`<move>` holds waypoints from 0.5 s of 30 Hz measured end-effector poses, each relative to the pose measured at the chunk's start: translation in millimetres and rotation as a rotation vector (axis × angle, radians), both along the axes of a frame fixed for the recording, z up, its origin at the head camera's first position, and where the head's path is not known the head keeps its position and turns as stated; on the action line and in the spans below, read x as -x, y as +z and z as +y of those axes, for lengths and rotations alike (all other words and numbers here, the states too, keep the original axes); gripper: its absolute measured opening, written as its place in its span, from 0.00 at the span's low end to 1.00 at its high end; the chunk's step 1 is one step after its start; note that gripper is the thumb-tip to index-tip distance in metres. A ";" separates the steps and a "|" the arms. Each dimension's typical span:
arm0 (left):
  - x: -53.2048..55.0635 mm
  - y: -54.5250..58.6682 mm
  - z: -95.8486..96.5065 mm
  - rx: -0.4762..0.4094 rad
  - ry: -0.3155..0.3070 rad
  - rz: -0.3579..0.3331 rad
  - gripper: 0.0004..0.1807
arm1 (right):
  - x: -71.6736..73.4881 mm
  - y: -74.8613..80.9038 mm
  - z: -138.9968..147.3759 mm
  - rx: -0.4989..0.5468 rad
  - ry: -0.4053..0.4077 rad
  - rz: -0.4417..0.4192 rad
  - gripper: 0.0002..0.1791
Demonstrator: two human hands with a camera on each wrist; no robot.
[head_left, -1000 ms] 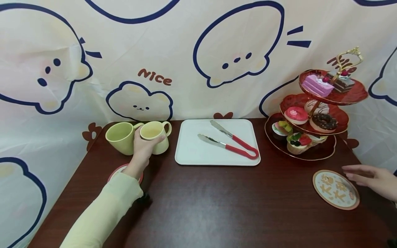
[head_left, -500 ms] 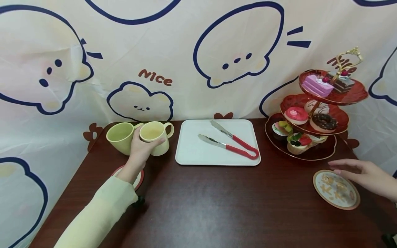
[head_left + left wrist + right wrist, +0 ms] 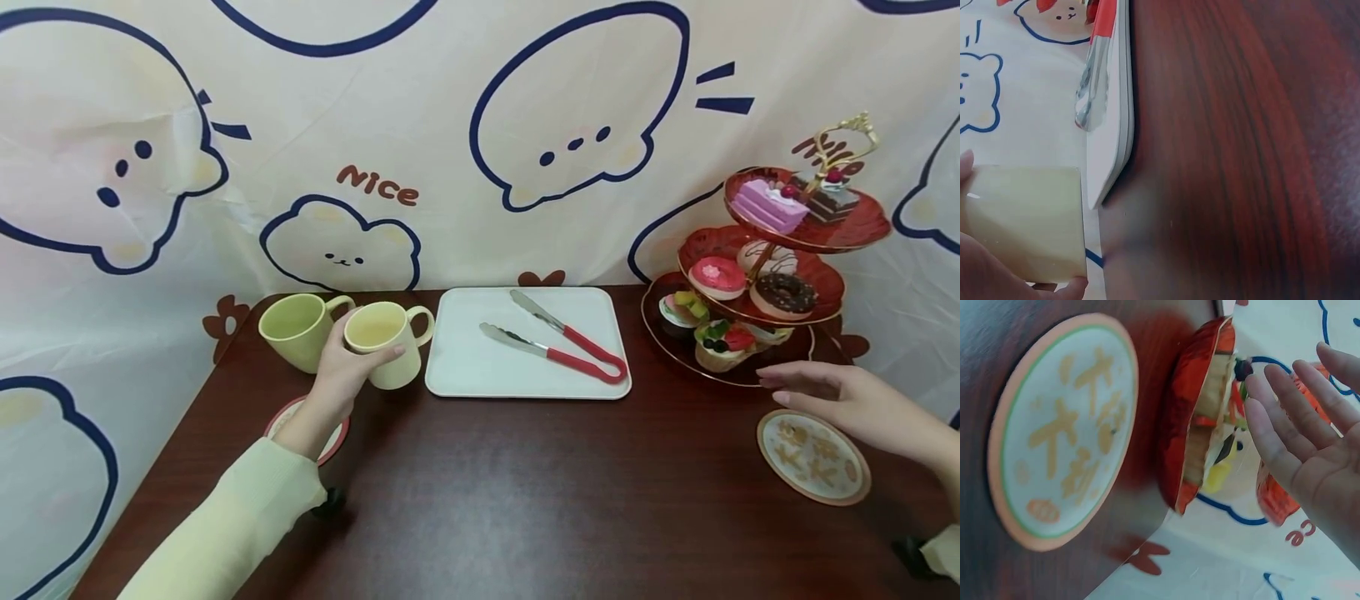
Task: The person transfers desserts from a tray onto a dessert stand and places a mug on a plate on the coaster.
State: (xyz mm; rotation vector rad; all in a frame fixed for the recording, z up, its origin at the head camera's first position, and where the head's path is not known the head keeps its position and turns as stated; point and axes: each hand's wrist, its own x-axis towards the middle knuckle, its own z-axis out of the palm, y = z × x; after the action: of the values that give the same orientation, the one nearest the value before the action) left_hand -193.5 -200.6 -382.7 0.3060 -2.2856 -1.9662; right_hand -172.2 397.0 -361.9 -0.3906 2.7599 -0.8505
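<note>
My left hand (image 3: 341,367) grips a pale yellow mug (image 3: 397,367) round its body, with the mug's handle pointing right. In the left wrist view a narrow gap shows between the base of this mug (image 3: 1029,219) and the table. Close behind that hand stands a green mug (image 3: 296,333). My right hand (image 3: 862,404) holds nothing and hovers over the far side of a round coaster (image 3: 810,458), in front of a three-tier cake stand (image 3: 873,225). Its fingers (image 3: 1304,409) look extended in the right wrist view.
A white tray (image 3: 457,358) at the back middle bears tongs with red handles (image 3: 581,367). Toy cakes, a chocolate doughnut (image 3: 783,297) and cupcakes fill the stand's tiers. Under my left forearm lies a red-rimmed coaster (image 3: 333,442). A printed cloth (image 3: 450,125) hangs behind the table.
The yellow mug has moved right and slightly toward me in my left hand, away from the green mug. My right hand has moved left and forward, past the coaster toward the cake stand.
</note>
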 end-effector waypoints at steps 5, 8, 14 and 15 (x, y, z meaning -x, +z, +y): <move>-4.5 1.4 1.7 -0.009 -0.021 0.012 0.52 | 2.3 5.6 -13.3 0.026 0.037 0.059 0.21; -7.6 3.5 3.3 -0.017 -0.029 0.020 0.51 | 3.2 8.3 -21.5 0.044 0.056 0.105 0.20; -14.4 8.1 9.0 -0.034 -0.073 0.046 0.49 | 4.4 14.1 -38.2 0.129 0.115 0.107 0.21; -15.6 8.7 10.1 -0.038 -0.083 0.045 0.49 | 4.7 14.4 -41.0 0.148 0.135 0.108 0.21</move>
State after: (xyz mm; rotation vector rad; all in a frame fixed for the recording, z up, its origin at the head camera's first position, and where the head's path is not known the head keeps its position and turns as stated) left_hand -177.9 -190.6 -374.0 0.1709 -2.2715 -2.0355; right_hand -176.8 356.0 -347.4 -0.6605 2.7365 -1.0303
